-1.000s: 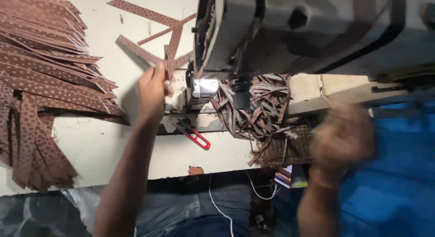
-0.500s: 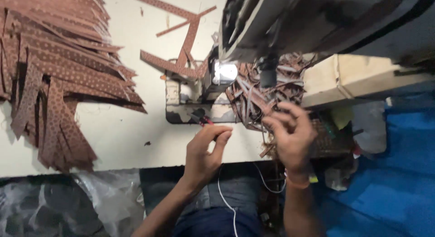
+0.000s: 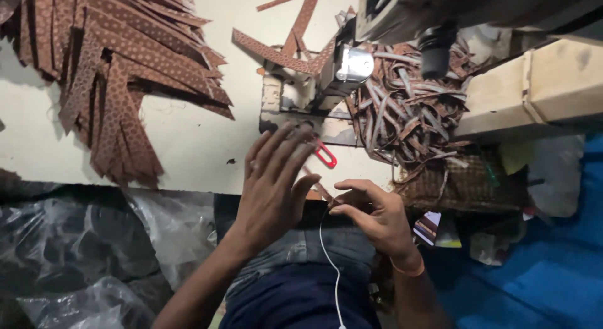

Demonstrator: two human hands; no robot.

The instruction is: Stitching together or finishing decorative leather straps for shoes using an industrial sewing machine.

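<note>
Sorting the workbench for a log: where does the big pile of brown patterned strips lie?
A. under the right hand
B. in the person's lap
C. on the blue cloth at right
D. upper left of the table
D: the brown patterned strips fan over the pale table at upper left, away from both hands.

Stack of brown patterned fabric strips [image 3: 119,71] lies on the pale worktable [image 3: 188,140], upper left of frame. Grey sewing machine [image 3: 402,21] sits upper right; tangle of brown strip offcuts [image 3: 408,115] lies below it. Red-handled snips [image 3: 325,154] lie centre, just above left hand [image 3: 273,191]; right hand [image 3: 377,219] lies right of it.
</note>
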